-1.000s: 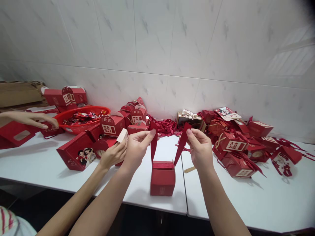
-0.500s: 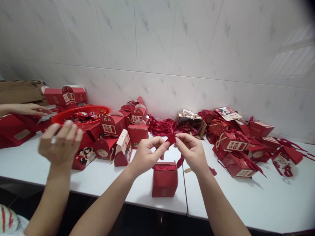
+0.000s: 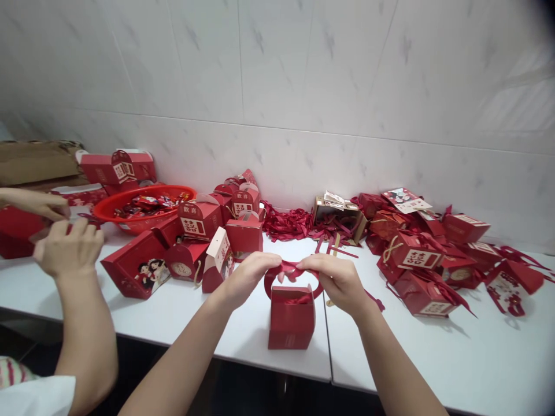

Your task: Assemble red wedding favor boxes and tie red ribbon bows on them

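A small red gift box (image 3: 291, 320) stands on the white table (image 3: 243, 341) near its front edge. A red ribbon (image 3: 289, 270) loops over the top of the box. My left hand (image 3: 248, 278) pinches the ribbon's left side, just above the box. My right hand (image 3: 339, 279) pinches the ribbon's right side, fingers closed. Both hands meet over the box lid.
Another person's hands (image 3: 65, 245) work at the far left. A red basin of candies (image 3: 143, 207) sits behind several red boxes (image 3: 203, 222). A heap of red boxes (image 3: 425, 260) and loose ribbons (image 3: 288, 222) lies along the tiled wall at right.
My hands have dropped lower and closer to the box, and the ribbon ends held up earlier are now drawn into loops. The other person's hand has moved left.
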{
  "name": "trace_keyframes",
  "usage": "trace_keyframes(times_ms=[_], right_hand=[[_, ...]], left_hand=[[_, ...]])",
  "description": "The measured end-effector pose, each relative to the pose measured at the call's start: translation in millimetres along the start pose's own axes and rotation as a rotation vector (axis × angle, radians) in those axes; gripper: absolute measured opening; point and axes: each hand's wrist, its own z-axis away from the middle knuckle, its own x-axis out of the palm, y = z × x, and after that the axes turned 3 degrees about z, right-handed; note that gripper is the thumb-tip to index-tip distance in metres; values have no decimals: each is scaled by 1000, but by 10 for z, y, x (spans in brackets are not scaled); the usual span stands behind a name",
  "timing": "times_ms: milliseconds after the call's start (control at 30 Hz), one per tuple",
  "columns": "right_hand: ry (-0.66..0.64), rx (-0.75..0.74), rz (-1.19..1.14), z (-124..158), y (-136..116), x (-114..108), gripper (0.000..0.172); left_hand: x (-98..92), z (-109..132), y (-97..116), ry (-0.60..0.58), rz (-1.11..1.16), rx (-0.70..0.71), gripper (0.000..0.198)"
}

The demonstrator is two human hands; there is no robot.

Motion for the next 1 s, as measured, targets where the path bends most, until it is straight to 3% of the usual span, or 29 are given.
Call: trace_keyframes(times_ms=[100, 200, 300, 367, 467, 533, 633, 767, 867, 1000], right_hand=[[28, -135, 186, -6, -3, -1, 34], [83, -143, 237, 14, -22, 56, 35], [246, -17, 239, 165, -4, 88, 34], [379, 157, 255, 385, 57, 68, 28], [504, 513, 320, 867, 215, -6, 20], [455, 715, 362, 1208, 328, -44, 26], [303, 885, 329, 1607, 448, -49, 32], [322, 1027, 348, 1883, 551, -43, 30], [277, 1046, 370, 1965, 634, -67, 29], [360, 879, 418, 1854, 663, -59, 37]], left_hand=[[0, 28, -1, -69, 72, 3, 43], [36, 88, 24, -41, -82, 81, 40], [3, 208, -32, 220, -478, 221, 24], [-96, 339, -152, 427, -718, 276, 19], [-324, 607, -451, 609, -873, 195, 23], [-463, 803, -692, 661, -922, 56, 24], [-589, 1045, -1031, 615, -955, -137, 27], [-691, 1224, -1329, 652, -1136, -272, 27], [-741, 1274, -1415, 632, -1182, -301, 28], [-630, 1191, -1340, 720, -1176, -176, 21]])
